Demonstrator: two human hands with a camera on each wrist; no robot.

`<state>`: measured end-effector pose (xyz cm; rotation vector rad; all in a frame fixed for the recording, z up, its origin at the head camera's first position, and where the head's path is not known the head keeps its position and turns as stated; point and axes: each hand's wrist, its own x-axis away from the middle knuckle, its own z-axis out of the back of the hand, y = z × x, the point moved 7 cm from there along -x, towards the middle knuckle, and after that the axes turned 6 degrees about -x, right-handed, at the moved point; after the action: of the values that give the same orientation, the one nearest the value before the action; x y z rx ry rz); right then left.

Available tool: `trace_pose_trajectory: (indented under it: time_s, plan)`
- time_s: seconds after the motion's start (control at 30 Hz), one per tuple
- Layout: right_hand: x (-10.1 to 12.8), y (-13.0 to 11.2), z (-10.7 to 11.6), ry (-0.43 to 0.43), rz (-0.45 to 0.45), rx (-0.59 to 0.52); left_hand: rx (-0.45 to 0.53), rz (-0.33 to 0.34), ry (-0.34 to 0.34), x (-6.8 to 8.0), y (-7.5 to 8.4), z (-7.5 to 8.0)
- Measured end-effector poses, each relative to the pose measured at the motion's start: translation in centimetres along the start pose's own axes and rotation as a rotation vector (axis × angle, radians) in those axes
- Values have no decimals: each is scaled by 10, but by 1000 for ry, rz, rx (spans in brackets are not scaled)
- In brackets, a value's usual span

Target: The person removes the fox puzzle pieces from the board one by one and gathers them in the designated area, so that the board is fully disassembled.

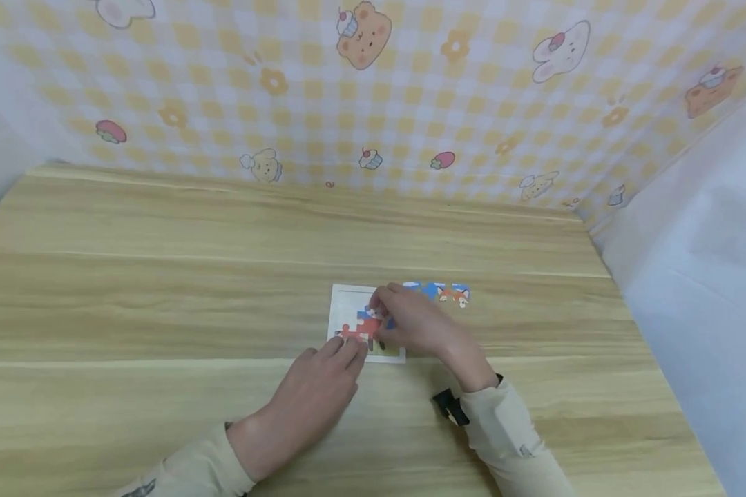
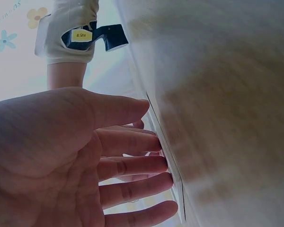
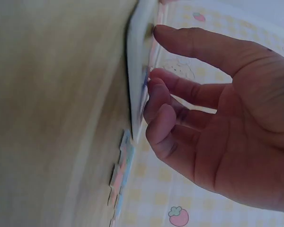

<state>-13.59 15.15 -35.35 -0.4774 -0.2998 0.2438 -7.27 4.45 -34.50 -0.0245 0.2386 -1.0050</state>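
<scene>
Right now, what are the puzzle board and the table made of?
The puzzle board looks like thin matte cardboard, maybe thin wood: flat, white, printed pieces on it. The table looks like wood or wood-look laminate: pale grain lines, smooth and slightly shiny.

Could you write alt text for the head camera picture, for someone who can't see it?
Two hands work a small jigsaw on a white puzzle board on a wooden table: the right hand presses a piece into it while the left hand touches its near edge. Loose pieces lie just beyond, below cartoon wallpaper.
</scene>
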Motion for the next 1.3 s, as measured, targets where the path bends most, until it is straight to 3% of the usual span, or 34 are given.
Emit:
trace_pose_trajectory:
  time_s: [0.73, 1.13, 1.3]
  plan:
    - [-2, 0, -4, 11, 10, -74, -12, -6, -28, 1, 1, -1]
    - [-1, 0, 0, 30, 20, -72, -36, -19, 27, -2, 2, 3]
    - [-2, -4, 0, 42, 61, -34, -37, -11, -13, 0, 1, 1]
